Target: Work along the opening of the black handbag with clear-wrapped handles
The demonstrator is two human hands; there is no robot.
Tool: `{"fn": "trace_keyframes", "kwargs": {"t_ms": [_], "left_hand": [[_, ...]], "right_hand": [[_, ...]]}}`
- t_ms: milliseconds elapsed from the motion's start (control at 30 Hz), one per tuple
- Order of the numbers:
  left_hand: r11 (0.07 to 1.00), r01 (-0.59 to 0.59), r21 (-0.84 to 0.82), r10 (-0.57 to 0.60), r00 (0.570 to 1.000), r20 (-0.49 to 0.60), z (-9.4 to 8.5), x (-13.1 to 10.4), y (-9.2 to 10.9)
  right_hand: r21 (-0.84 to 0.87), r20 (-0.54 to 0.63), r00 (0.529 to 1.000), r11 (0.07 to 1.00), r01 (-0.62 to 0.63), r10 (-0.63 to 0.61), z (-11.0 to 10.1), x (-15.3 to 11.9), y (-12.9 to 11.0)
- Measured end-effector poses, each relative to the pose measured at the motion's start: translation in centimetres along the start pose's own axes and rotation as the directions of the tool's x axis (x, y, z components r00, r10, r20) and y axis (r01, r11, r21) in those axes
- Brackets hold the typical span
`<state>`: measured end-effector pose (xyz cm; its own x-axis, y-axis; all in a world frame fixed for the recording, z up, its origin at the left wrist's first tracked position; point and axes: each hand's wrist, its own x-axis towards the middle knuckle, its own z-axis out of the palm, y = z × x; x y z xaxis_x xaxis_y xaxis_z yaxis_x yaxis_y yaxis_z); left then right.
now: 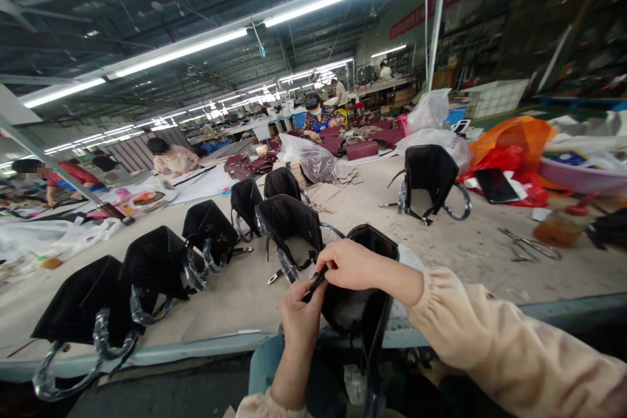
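A black handbag [377,245] lies at the table's front edge, partly over my lap and partly hidden by my forearm. My left hand [300,310] pinches a narrow black part of it from below. From above, the fingers of my right hand [350,263] close on the same part, so both hands meet there; whether it is a strap or an edge I cannot tell. Just behind my hands stands another black handbag [291,219], its handles wrapped in clear plastic. More black handbags [154,261] line the table to the left, and one handbag [431,173] sits apart on the right.
Scissors [529,245], a bottle of amber liquid [563,225] and a dark phone-like slab [497,185] lie at the right. Behind them is a pink basin [588,173]. A clear plastic bag [308,158] and dark red pieces [362,149] lie farther back. Other people work beyond.
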<state>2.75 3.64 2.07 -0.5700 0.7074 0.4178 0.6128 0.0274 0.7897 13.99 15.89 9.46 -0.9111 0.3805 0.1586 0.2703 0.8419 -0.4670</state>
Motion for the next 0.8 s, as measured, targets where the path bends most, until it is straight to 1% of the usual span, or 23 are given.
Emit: {"fn": "trace_keyframes", "kwargs": {"t_ms": [100,200,267,367,467,600,700,800], "left_hand": [[1.000,0.000,-0.009,0.000,1.000,-0.007,0.0,-0.1,-0.2],[1.000,-0.011,-0.015,0.011,1.000,-0.021,0.1,-0.1,-0.6],[0.999,-0.020,-0.032,0.018,0.999,-0.039,0.1,-0.1,-0.8],[0.997,-0.042,-0.060,0.038,0.997,-0.066,0.1,0.0,-1.2],[0.996,-0.062,-0.072,0.059,0.997,-0.040,-0.1,0.4,-1.3],[0.996,-0.061,-0.063,0.061,0.998,-0.007,-0.2,0.7,-1.2],[0.997,-0.056,-0.050,0.055,0.998,-0.014,0.0,0.8,-1.1],[0.996,-0.074,-0.039,0.073,0.997,-0.028,0.1,0.8,-0.9]], "right_hand": [[0.026,-0.049,0.998,0.999,0.043,-0.042,0.1,-0.5,0.7],[0.029,-0.089,0.983,0.987,0.161,-0.158,0.1,-1.2,1.3],[-0.013,-0.093,0.975,0.980,0.199,-0.200,0.2,-1.6,1.6],[-0.122,-0.084,0.985,0.982,0.142,-0.153,0.3,-1.8,1.6],[-0.198,-0.065,0.991,0.975,0.102,-0.117,0.3,-1.8,1.5],[-0.223,-0.059,0.996,0.974,0.049,-0.064,0.1,-1.7,1.4],[-0.226,-0.069,0.997,0.974,0.003,-0.019,0.0,-1.7,1.4],[-0.227,-0.079,0.997,0.973,-0.026,0.008,0.0,-1.7,1.4]]}}
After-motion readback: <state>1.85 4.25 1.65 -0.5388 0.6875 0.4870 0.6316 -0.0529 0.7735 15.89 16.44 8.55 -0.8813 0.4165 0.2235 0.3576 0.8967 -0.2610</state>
